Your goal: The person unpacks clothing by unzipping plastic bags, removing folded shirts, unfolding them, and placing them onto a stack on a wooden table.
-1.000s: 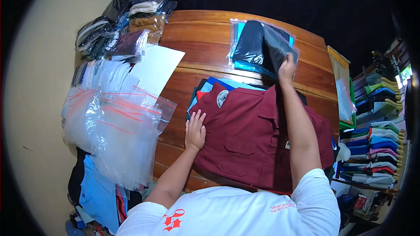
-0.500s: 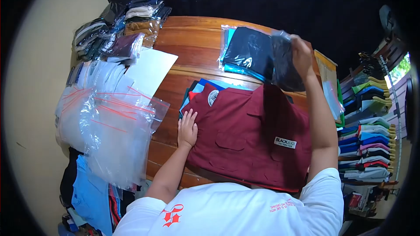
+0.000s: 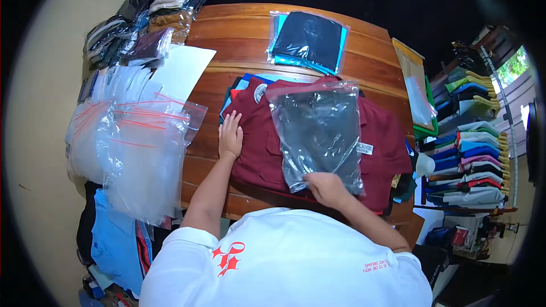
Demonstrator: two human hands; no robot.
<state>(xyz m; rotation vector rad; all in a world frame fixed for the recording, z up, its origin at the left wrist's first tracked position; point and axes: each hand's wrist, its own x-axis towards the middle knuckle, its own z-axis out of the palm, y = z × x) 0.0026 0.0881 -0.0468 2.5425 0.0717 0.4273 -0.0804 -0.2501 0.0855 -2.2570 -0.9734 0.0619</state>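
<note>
My right hand (image 3: 327, 189) grips the near edge of a clear plastic bag with a folded black garment (image 3: 319, 133) inside. That bagged garment lies over the middle of a maroon shirt (image 3: 254, 153), partly covering its white label (image 3: 364, 148). Resting flat on the shirt's left side, my left hand (image 3: 230, 135) has its fingers stretched out and holds nothing. Under the maroon shirt, edges of other coloured garments stick out at the upper left and at the right. Farther back on the wooden table (image 3: 239, 28) lies another bagged dark garment (image 3: 310, 38) on a bright blue one.
Clear bags with red seal lines (image 3: 145, 165) lie at the left, beside white packs and a white sheet (image 3: 185, 71). Bagged clothes (image 3: 170, 5) are piled at the back left. Shirts on hangers (image 3: 469, 165) fill a rack at the right, past a green crate (image 3: 425, 129).
My right hand has brought the bagged black garment from the back right toward me, down onto the maroon shirt. My left hand stays on the shirt. The camera view has shifted slightly.
</note>
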